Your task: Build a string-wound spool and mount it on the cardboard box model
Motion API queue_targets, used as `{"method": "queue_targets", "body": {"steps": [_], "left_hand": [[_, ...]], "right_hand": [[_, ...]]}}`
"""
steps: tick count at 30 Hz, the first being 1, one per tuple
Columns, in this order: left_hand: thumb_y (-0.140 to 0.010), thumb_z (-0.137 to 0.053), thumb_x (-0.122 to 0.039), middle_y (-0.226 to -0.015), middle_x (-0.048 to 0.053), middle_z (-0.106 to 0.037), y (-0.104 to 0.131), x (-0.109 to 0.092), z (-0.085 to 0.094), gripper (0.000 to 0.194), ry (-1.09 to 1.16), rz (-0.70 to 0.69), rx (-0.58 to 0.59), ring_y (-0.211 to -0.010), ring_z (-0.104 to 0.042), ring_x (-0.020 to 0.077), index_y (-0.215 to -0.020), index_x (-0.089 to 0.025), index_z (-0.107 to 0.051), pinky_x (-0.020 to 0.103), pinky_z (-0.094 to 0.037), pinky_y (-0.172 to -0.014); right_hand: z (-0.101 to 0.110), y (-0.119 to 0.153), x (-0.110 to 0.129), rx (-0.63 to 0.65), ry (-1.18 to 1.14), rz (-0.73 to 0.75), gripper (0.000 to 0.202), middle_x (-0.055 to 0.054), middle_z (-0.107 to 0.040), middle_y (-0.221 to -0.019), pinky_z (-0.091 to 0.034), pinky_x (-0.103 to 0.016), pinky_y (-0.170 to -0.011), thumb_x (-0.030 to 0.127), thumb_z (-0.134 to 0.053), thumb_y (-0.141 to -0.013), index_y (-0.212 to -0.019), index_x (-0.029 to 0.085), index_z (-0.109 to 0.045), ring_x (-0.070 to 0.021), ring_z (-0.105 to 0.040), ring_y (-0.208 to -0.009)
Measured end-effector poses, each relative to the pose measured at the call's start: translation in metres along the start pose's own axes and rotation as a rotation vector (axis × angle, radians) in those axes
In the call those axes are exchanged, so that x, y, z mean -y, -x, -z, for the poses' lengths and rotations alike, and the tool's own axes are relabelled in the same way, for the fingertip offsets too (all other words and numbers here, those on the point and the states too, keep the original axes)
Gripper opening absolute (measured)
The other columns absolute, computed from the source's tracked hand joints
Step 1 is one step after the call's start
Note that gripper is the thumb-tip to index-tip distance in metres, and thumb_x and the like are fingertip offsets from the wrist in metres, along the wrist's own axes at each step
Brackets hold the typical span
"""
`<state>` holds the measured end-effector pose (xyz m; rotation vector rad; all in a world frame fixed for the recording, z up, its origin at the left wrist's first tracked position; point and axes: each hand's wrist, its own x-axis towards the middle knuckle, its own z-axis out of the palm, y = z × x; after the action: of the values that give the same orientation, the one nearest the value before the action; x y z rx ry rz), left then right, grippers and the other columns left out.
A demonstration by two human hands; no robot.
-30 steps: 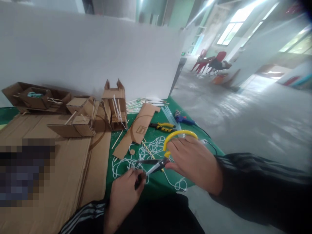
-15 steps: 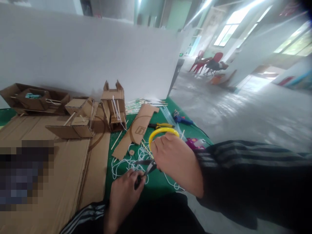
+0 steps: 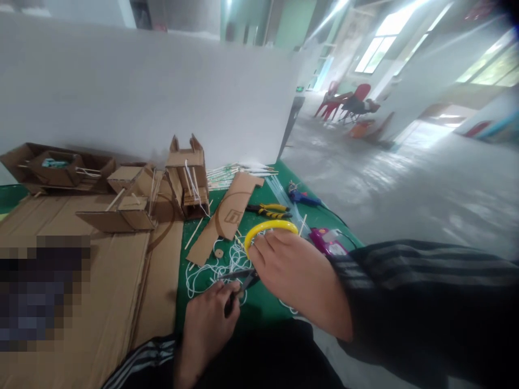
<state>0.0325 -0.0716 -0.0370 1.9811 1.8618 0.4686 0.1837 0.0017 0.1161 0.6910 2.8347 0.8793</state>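
Note:
My right hand (image 3: 284, 265) is closed round the yellow-handled scissors (image 3: 271, 225), whose blades point left and stand apart. Close to the blades, my left hand (image 3: 213, 316) is closed, thumb and fingers pressed together on a small dark object (image 3: 230, 305) too hidden to identify. Under and behind the scissors, tangled white string (image 3: 198, 275) lies on the green table surface (image 3: 259, 305). A small round cardboard disc (image 3: 219, 253) sits among the string. Just beyond is a flat cardboard strip (image 3: 227, 216).
Yellow-black pliers (image 3: 270, 210), a blue tool (image 3: 304, 197) and a purple glue gun (image 3: 328, 241) lie at the right. Cardboard structures (image 3: 188, 178) and skewers (image 3: 227, 175) stand or lie near the white partition (image 3: 154, 97). Large cardboard sheets (image 3: 97, 270) cover the left side.
My right hand and the scissors have shifted slightly down and to the right, uncovering more of the pliers and glue gun. My left hand has hardly moved.

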Motion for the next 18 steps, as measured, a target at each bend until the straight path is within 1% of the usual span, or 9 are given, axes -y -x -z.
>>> {"method": "queue_targets", "body": {"steps": [4,7,10,12,14,16,18], "left_hand": [[-0.089,-0.055,-0.027,-0.113,0.002,-0.076,0.0003,-0.0026,0.0027,0.033,-0.006,-0.003,0.021,-0.097,-0.073,0.0226,-0.118,-0.033,-0.069,0.032,-0.055,-0.08],[-0.091,-0.052,-0.026,-0.109,0.001,-0.077,0.0016,-0.0033,0.0045,0.033,-0.005,-0.031,0.045,-0.095,-0.073,0.0209,-0.12,-0.033,-0.068,0.029,-0.054,-0.076],[-0.094,-0.048,-0.024,-0.108,0.001,-0.078,0.0034,-0.003,0.005,0.035,0.001,-0.056,0.069,-0.092,-0.074,0.0188,-0.122,-0.032,-0.067,0.027,-0.052,-0.074],[-0.095,-0.046,-0.022,-0.109,0.002,-0.077,0.0043,-0.0028,0.0046,0.036,0.01,-0.057,0.068,-0.092,-0.074,0.0181,-0.123,-0.031,-0.066,0.026,-0.051,-0.075],[-0.094,-0.048,-0.023,-0.105,0.003,-0.078,0.0041,-0.0026,0.004,0.034,0.014,-0.032,0.041,-0.089,-0.074,0.0183,-0.123,-0.029,-0.064,0.026,-0.05,-0.073],[-0.093,-0.054,-0.028,-0.091,0.002,-0.078,0.0027,-0.0021,0.0034,0.028,0.013,0.001,0.002,-0.078,-0.073,0.018,-0.119,-0.027,-0.065,0.025,-0.048,-0.067],[-0.09,-0.059,-0.034,-0.077,-0.001,-0.075,0.0009,-0.0009,0.0029,0.021,0.01,0.02,-0.029,-0.067,-0.07,0.0168,-0.109,-0.027,-0.067,0.024,-0.044,-0.06]], "right_hand": [[-0.0007,0.0009,-0.0055,-0.029,-0.031,0.048,0.022,-0.01,-0.074,-0.09,-0.054,-0.035,-0.076,0.012,-0.052,-0.091,-0.1,0.007,-0.071,-0.0244,-0.068,-0.082],[-0.0014,0.0002,-0.0077,-0.055,-0.057,0.099,0.024,-0.011,-0.075,-0.098,-0.054,-0.035,-0.082,0.015,-0.05,-0.094,-0.103,0.008,-0.07,-0.025,-0.069,-0.088],[-0.0007,-0.0012,-0.0094,-0.038,-0.072,0.136,0.022,-0.01,-0.075,-0.098,-0.054,-0.036,-0.082,0.017,-0.051,-0.094,-0.103,0.009,-0.07,-0.0251,-0.069,-0.087],[0.0011,-0.002,-0.0101,0.015,-0.059,0.137,0.022,-0.012,-0.074,-0.096,-0.055,-0.037,-0.078,0.016,-0.054,-0.093,-0.104,0.007,-0.07,-0.0259,-0.069,-0.086],[0.0033,-0.0023,-0.0101,0.087,-0.051,0.098,0.02,-0.012,-0.073,-0.092,-0.055,-0.037,-0.073,0.015,-0.057,-0.09,-0.102,0.006,-0.07,-0.0262,-0.069,-0.082],[0.0046,-0.0016,-0.0088,0.14,-0.056,0.003,0.013,-0.011,-0.072,-0.084,-0.055,-0.036,-0.064,0.013,-0.061,-0.086,-0.093,0.009,-0.07,-0.0254,-0.068,-0.074],[0.0044,0.0001,-0.0068,0.149,-0.058,-0.095,0.006,-0.01,-0.071,-0.075,-0.052,-0.034,-0.056,0.013,-0.064,-0.083,-0.083,0.011,-0.069,-0.0243,-0.067,-0.065]]}}
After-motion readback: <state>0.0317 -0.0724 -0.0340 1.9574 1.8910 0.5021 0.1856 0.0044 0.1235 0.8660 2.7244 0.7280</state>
